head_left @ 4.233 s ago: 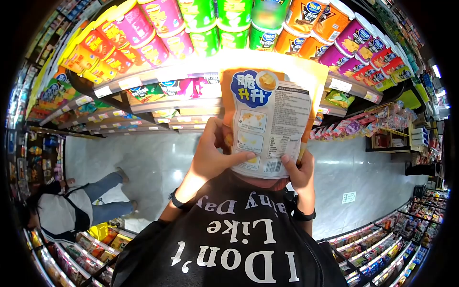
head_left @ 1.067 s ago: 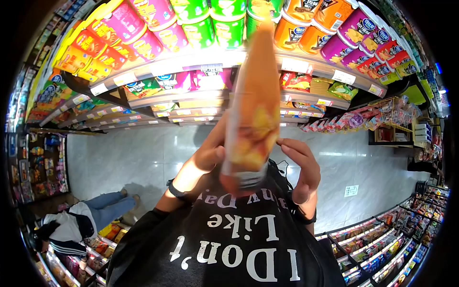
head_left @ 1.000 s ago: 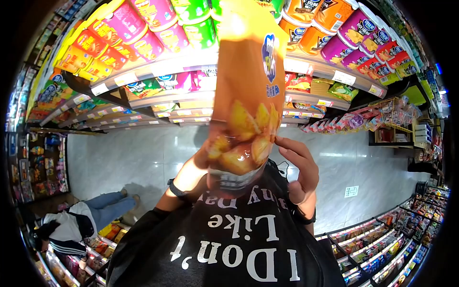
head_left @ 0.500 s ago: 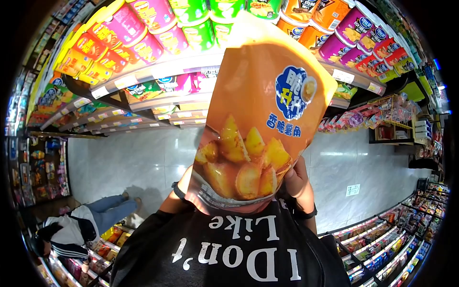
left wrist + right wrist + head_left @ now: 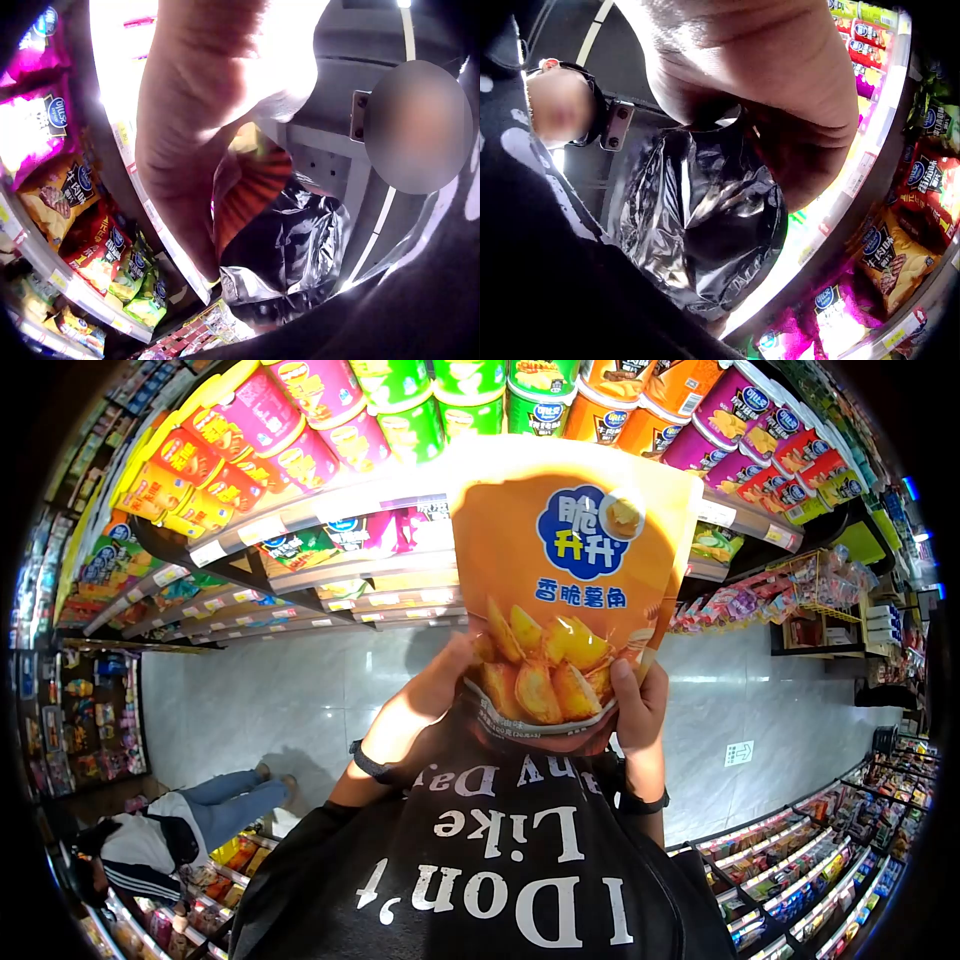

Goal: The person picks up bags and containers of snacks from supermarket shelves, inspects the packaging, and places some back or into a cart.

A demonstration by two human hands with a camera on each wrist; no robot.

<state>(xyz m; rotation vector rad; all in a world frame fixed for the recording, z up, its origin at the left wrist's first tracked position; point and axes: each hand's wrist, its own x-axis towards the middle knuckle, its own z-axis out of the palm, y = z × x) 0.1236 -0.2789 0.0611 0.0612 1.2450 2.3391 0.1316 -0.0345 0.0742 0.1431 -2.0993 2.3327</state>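
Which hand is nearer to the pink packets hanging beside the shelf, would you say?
Right: the right hand grips the right side of the orange pouch, toward the pink packets; the left hand holds its left side, farther away.

Head view: shelf edge (image 5: 370, 498) overexposed by glare; floor (image 5: 300, 680) marked by soft reflections; borders bowed and blackened. Wrist views: white ceiling strips (image 5: 409, 34) shown lit; shiny pouch (image 5: 705, 225) streaked with highlights; detail softened.

Black top (image 5: 310, 890), white lettering (image 5: 618, 910), 2 dark wristbands (image 5: 371, 763)
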